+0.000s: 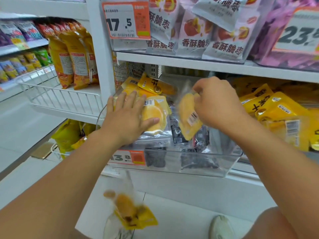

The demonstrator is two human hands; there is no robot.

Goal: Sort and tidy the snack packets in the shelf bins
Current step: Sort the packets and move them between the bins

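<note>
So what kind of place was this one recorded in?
Most likely a snack aisle in a shop. Orange price tags are clipped to the white shelving, clear bins hold many identical snack packets, and hanging bags fill the next bay.

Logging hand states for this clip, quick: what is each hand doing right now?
Left hand: open, fingers straight, pressing flat on a yellow packet in the clear bin.
Right hand: gripping a mango packet above the bin.

Blurred yellow packet (132, 213) near the bottom edge.
</note>
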